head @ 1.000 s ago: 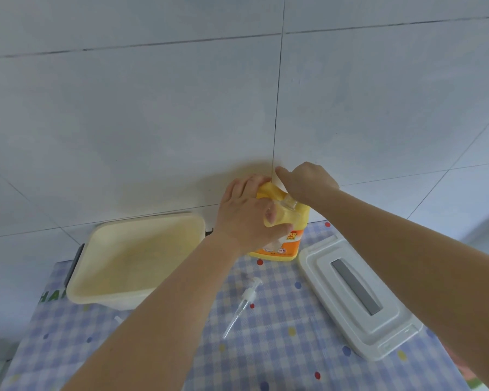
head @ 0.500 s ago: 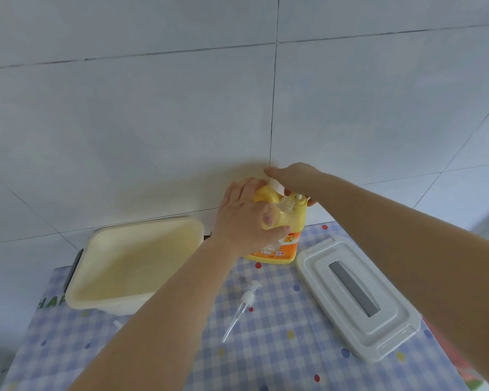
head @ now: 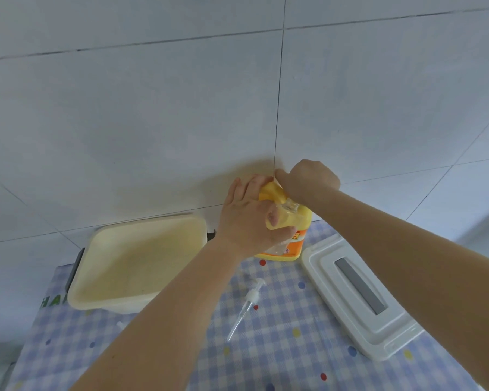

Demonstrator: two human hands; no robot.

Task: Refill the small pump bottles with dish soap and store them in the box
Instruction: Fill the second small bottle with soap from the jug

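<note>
Lighting: soft, even, fairly bright daylight with no hard glare; a faint warm shadow lies on the tiled wall (head: 158,114) just behind the yellow dish soap jug (head: 294,221). Optics: wide-angle distortion bends the wall's grout lines, increasingly so away from the jug toward the frame edges. Sharpness: slightly soft overall, blurriest in the corners farthest below the jug; colours pale and washed.
</note>
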